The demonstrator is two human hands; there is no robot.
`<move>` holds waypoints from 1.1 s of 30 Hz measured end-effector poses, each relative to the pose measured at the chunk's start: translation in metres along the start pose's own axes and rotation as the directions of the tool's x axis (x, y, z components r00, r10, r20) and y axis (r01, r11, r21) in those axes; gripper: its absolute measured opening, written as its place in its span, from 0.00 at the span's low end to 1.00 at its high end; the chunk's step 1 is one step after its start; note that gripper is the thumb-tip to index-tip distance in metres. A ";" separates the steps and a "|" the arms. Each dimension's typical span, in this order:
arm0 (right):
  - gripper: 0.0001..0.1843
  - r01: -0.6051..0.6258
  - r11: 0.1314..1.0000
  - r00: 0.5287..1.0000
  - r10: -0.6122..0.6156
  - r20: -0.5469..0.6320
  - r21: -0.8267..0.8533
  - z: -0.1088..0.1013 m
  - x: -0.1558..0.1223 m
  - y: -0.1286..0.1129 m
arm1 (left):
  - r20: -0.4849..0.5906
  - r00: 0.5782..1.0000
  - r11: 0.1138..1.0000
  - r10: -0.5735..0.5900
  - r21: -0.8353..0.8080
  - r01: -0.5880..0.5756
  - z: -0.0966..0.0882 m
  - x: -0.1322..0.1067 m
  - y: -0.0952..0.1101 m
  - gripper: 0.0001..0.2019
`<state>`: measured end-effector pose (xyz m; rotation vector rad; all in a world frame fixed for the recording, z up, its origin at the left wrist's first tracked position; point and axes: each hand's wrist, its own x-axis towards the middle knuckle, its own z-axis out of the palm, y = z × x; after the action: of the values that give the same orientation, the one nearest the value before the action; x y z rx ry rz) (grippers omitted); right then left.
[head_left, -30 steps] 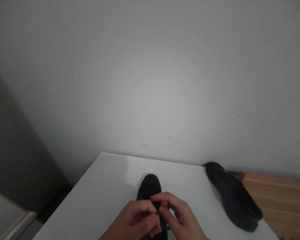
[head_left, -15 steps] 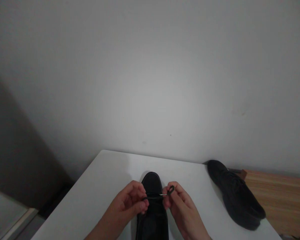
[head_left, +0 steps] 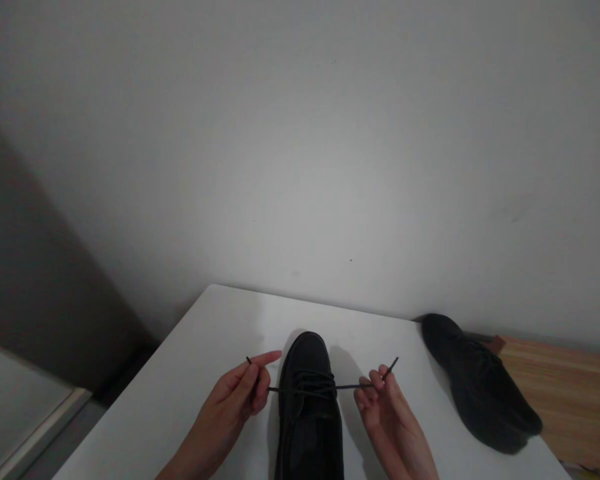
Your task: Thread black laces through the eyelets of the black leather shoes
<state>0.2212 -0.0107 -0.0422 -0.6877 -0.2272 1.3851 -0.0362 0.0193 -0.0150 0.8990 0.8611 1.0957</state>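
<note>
A black lace-up shoe (head_left: 310,407) stands upright on the white table, its toe pointing toward the wall. Its thin black shoelace (head_left: 347,387) is stretched out sideways across the tongue. On the left of the shoe, my left hand (head_left: 235,393) pinches one lace end between thumb and fingers, the index finger reaching out straight toward the toe. To the right, my right hand (head_left: 387,407) is closed on the other end, with the tip sticking up past the fingers. Both hands are apart from the shoe itself.
A second black shoe (head_left: 480,387) lies near the right edge of the white table (head_left: 240,320). Beyond that edge is a wood-grain surface (head_left: 555,400). A pale wall (head_left: 300,167) rises right behind the table.
My hands have moved apart, left and right, from close together over the shoe. The lace, looped between them before, is now drawn out straight. The view has shifted slightly.
</note>
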 end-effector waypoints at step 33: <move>0.07 0.538 0.391 0.840 -0.181 0.511 -0.747 0.009 -0.014 -0.020 | 0.531 0.754 0.424 0.387 0.623 -0.657 0.000 0.000 0.015 0.20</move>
<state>0.2299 -0.0222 -0.0206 -1.1375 -1.4081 0.8436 -0.0414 0.0220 -0.0008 2.1881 0.7957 1.0338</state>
